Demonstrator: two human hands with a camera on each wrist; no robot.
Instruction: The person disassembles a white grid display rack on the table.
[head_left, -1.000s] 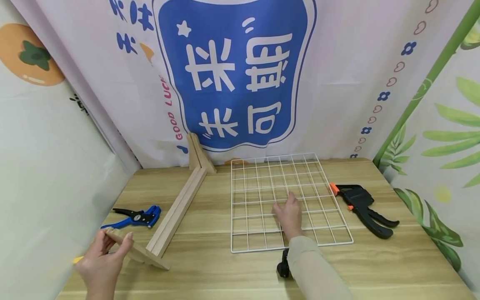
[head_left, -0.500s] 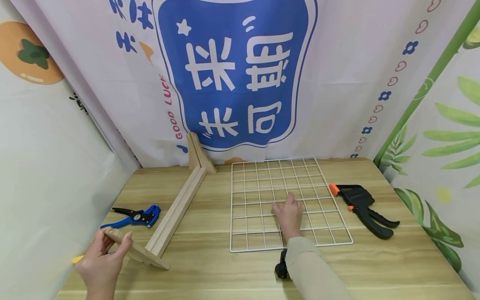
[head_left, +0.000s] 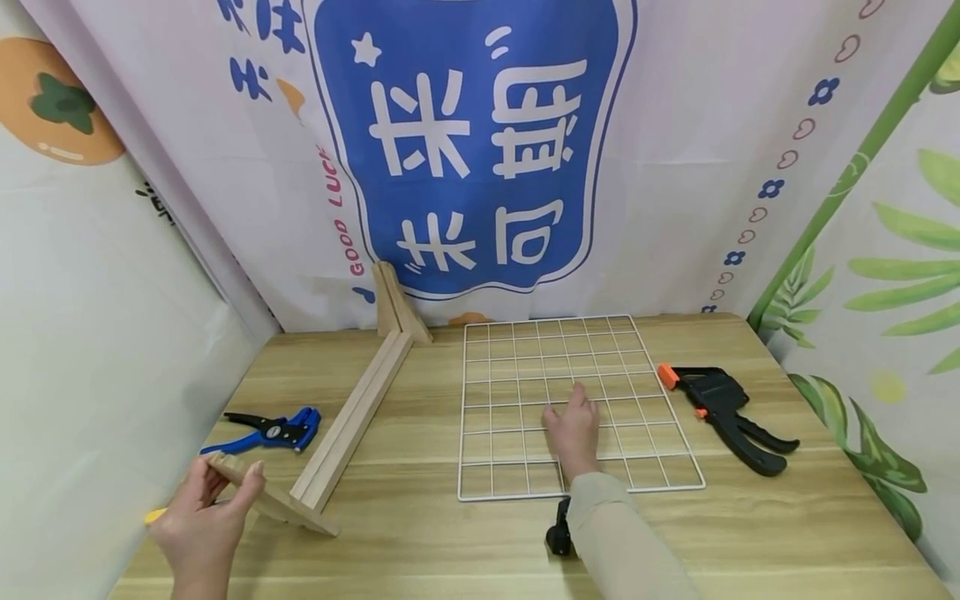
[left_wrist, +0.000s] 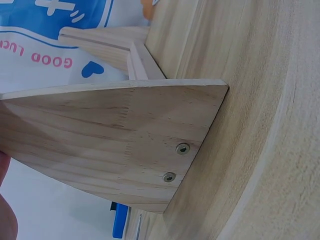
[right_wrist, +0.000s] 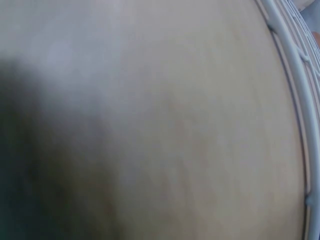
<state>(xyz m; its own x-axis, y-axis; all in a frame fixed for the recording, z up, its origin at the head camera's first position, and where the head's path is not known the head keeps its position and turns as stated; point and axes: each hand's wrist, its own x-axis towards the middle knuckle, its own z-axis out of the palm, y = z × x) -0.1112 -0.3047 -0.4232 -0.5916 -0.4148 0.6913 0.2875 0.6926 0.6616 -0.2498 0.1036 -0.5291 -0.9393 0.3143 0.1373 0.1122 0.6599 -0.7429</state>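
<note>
My left hand (head_left: 202,517) pinches the top of the near end board of a wooden stand (head_left: 352,417), thumb on one side and fingers on the other. Two screw heads show low on that board (left_wrist: 115,135) in the left wrist view. The stand's long double bar runs away to a second upright end piece by the backdrop. On the middle of a white wire grid panel (head_left: 525,405) is my right hand (head_left: 576,429), fingers bent at the wires. Its fingertips are partly hidden. In the right wrist view the panel's edge wire (right_wrist: 305,100) lies close over the tabletop.
Blue and black wire strippers (head_left: 273,432) lie left of the stand. A yellow thing (head_left: 155,516) is mostly hidden behind my left hand. Right of the panel lies a black and orange clamp (head_left: 723,417). A printed backdrop (head_left: 675,208) closes off the table's far edge.
The wire grid panel has come down flatter to the table, its far edge dropping, with my right hand still on it. My left hand has stayed on the wooden stand.
</note>
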